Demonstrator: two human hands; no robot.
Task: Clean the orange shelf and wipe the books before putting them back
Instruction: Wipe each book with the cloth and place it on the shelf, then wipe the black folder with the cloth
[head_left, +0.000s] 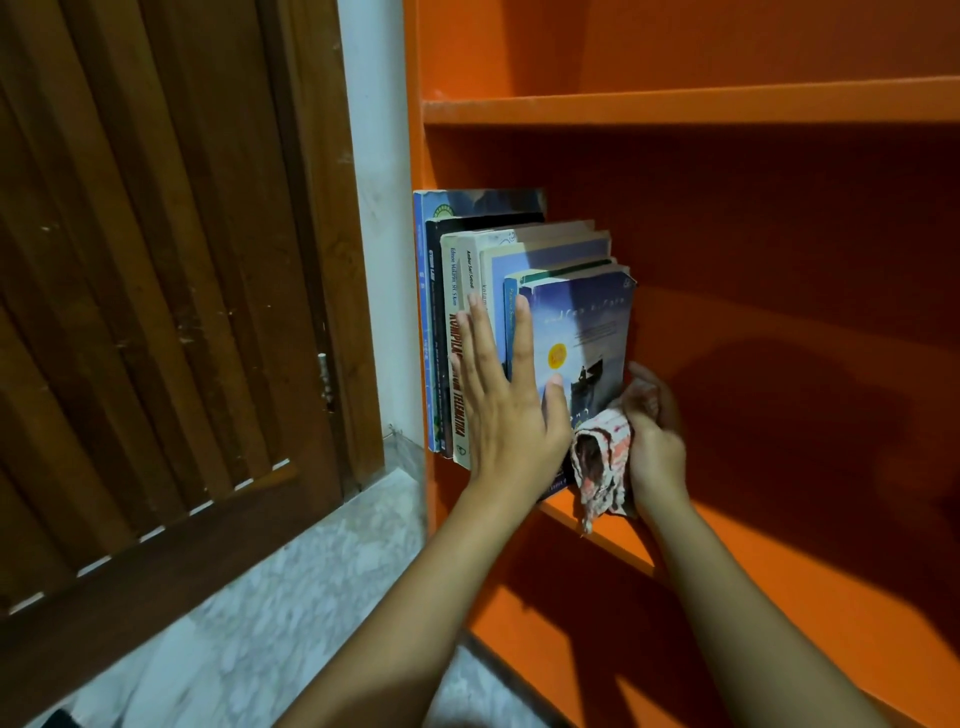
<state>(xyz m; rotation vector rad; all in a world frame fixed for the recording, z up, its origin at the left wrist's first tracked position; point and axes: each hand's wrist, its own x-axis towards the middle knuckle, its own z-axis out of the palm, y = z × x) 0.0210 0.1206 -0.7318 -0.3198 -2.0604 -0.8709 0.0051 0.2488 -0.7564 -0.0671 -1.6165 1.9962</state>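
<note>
Late stage, by appearance: books (524, 332) stand upright at the left end of the orange shelf (779, 374). Left hand (506, 405), fingers straight, presses their spines; right hand (652, 431) clutches the cloth (602, 457) beside the outermost cover. Other boards show no books.

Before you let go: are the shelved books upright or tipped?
Upright: the books stand spine-out against the orange shelf's left wall, the left hand pressed flat against them.
</note>
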